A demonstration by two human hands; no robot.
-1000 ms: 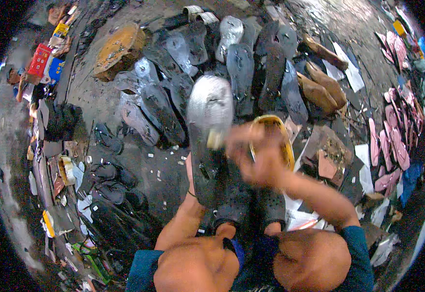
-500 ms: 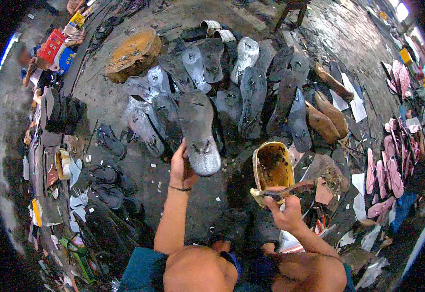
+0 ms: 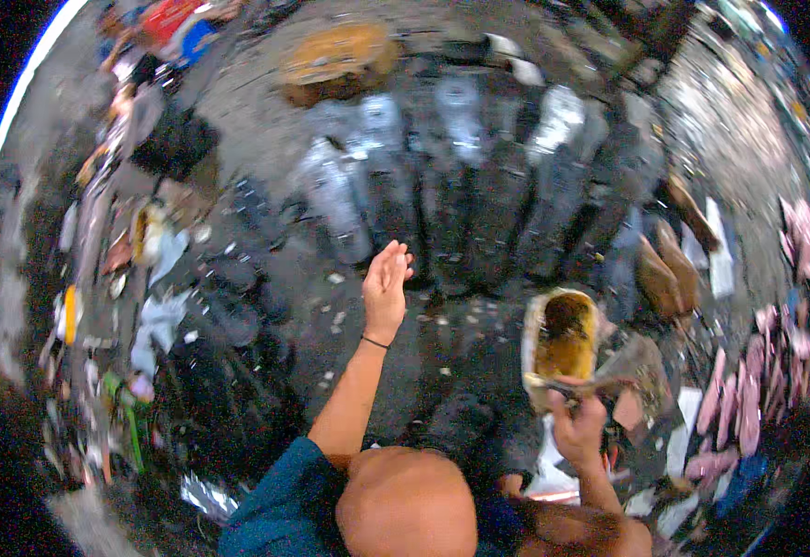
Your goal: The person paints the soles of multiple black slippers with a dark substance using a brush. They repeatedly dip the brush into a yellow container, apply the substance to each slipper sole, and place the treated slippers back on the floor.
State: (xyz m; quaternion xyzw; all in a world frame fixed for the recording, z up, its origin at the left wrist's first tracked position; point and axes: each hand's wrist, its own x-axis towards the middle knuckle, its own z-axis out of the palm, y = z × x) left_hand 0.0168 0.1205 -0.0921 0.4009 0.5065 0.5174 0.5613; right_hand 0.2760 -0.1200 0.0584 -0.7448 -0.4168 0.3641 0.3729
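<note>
Floor [image 3: 243, 130] w/ soles [image 3: 461, 125]; red pkg [image 3: 166, 20] unreadable

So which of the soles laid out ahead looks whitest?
The silvery-white sole in the back row, right of the middle; the other soles look bluish or darker grey.

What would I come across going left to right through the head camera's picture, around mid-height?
Yellow strip → pale blue scraps → left hand's fingers → yellowish container → brown foot-shaped forms → pink footwear pieces.
</note>
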